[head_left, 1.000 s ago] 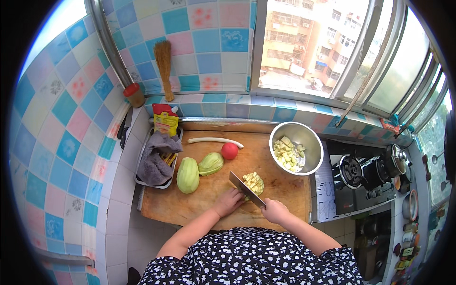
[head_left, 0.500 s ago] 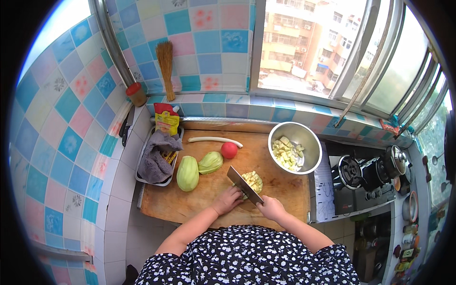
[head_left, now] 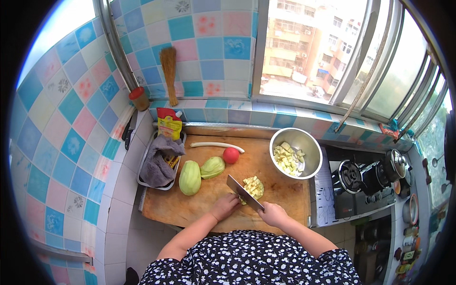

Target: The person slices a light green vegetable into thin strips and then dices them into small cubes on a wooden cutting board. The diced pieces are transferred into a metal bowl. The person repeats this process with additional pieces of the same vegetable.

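Observation:
My right hand [head_left: 273, 214] grips the handle of a cleaver [head_left: 243, 191], whose blade slants across the near middle of the wooden cutting board [head_left: 285, 204]. Right of the blade sits a mound of pale diced eggplant [head_left: 254, 187]. On the blade's left side my left hand [head_left: 226, 207] has its fingers bent and drawn together over a small pale piece, mostly hidden by them and the blade. Farther left lie two peeled pale-green eggplants, a whole-looking one [head_left: 190, 178] and a smaller one [head_left: 212, 167]. A red tomato [head_left: 231, 155] touches or nearly touches the smaller one.
A steel bowl [head_left: 317, 167] holding pale cubes stands at the board's far right. Behind the tomato lies a white scallion stalk [head_left: 217, 145]. At left, a tray [head_left: 164, 187] holds a grey cloth [head_left: 160, 161] and pouch [head_left: 169, 124]. A gas stove [head_left: 350, 177] is to the right.
The whole view has shifted slightly, so everything appears a little lower. Both hands and the cleaver keep nearly the same place over the diced eggplant.

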Motion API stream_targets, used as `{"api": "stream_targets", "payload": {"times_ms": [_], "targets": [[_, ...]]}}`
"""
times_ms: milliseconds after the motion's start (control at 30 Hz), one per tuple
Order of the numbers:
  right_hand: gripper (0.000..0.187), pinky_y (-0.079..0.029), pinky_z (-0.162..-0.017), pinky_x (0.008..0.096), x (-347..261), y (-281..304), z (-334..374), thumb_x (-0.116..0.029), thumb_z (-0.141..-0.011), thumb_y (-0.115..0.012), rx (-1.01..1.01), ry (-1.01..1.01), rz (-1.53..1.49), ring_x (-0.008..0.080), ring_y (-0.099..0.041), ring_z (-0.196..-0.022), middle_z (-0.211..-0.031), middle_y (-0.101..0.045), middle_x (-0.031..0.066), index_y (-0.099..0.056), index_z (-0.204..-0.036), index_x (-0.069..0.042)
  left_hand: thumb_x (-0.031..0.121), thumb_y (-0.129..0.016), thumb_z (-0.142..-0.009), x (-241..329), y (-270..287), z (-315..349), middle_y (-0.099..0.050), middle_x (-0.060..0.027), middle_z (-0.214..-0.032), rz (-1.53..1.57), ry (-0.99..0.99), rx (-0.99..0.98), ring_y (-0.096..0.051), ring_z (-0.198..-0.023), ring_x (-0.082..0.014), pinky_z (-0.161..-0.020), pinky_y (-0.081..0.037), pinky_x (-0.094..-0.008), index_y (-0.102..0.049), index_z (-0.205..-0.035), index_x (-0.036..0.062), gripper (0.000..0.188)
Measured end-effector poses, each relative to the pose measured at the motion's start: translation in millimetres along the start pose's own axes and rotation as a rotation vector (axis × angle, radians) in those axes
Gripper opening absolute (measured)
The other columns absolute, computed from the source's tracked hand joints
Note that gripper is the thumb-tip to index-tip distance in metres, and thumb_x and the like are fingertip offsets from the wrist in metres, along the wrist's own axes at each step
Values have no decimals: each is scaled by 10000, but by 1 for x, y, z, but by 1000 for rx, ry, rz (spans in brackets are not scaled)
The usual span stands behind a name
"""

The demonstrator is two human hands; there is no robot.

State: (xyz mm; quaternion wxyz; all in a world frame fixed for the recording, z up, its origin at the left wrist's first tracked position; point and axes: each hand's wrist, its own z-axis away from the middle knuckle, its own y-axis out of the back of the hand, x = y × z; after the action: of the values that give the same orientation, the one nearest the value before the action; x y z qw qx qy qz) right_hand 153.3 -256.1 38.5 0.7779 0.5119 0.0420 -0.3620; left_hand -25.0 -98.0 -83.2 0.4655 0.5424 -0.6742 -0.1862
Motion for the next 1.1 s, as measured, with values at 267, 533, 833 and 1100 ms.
{"api": "stream_targets", "payload": {"times_ms": [267, 533, 833, 1100], "targets": [[353, -520, -887, 502, 2, -15, -23, -321, -925, -547, -50, -24, -78, 407, -669, -985, -1016, -694, 261, -650, -1080, -21, 142, -689, -851, 5, 2, 0, -644, -111, -1008, 11, 15, 5, -638, -884, -305, -736, -550, -387, -629, -936, 58, 134], [361, -528, -835, 495, 9, -25, -26, -336, -906, -595, 39, 40, -174, 418, -678, -899, -914, -701, 250, -650, -1054, -11, 137, -707, -846, -1, -5, 3, -637, -110, -1007, 35, 29, 22, -623, -893, -317, -768, -535, -393, -634, -930, 58, 136], [213, -537, -662, 469, 27, 18, 23, -294, -894, -645, 300, 229, 117, 342, -685, -733, -749, -693, 127, -602, -950, -93, 128, -602, -957, -1, 31, 15, -633, -129, -1041, 152, 463, 402, -620, -984, -292, -884, -500, -337, -645, -1030, 18, 139], [95, -515, -621, 412, 51, 12, 6, -107, -799, -645, 575, 507, 268, 281, -670, -692, -711, -646, 90, -565, -844, -81, 320, -486, -1032, 57, 108, -54, -568, -125, -1366, 517, 395, -79, -479, -1327, -255, -1132, -329, -385, -600, -1272, 33, 391]]}}
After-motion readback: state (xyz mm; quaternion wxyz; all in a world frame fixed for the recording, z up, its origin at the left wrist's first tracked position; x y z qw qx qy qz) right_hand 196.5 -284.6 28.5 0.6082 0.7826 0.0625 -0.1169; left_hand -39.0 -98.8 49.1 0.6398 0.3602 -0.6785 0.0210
